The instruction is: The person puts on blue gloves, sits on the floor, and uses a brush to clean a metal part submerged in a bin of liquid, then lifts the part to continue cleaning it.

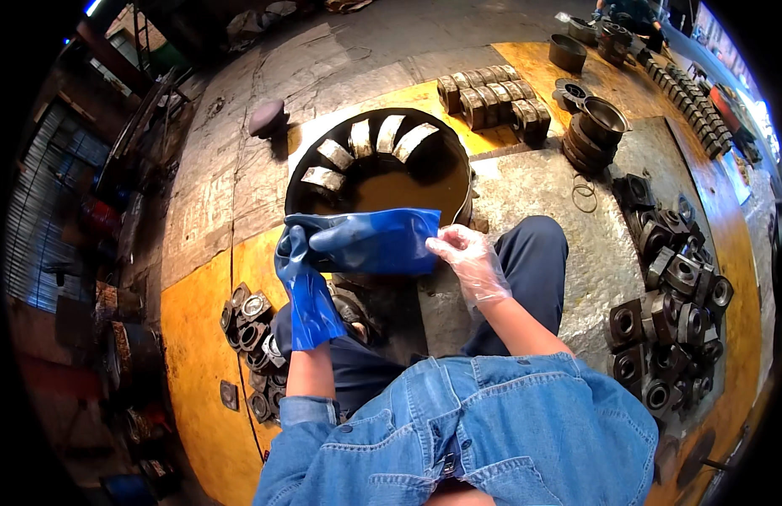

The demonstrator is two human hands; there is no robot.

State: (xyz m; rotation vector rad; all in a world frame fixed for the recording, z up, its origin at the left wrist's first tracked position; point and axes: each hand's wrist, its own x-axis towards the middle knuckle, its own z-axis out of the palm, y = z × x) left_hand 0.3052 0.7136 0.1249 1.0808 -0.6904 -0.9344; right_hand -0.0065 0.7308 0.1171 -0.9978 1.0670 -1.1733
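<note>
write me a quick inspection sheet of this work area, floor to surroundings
Surface: floor of yellow and grey sheets, stained
Job's things: loose blue glove stretched between both grips, in front of a round tub with brown liquid and five metal blocks inside
Clutter: large parts pile at right, smaller parts pile at left
Grips: left grip, blue-gloved, holds the loose glove's finger end; right grip, in clear plastic, pinches its cuff
Cables: nothing seen
Surroundings: another person, far right; corrugated panel, left

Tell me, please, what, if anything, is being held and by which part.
A loose blue rubber glove: the right grip pinches its cuff edge, while the left grip, itself wearing a matching glove, apparently holds its finger end.
</note>
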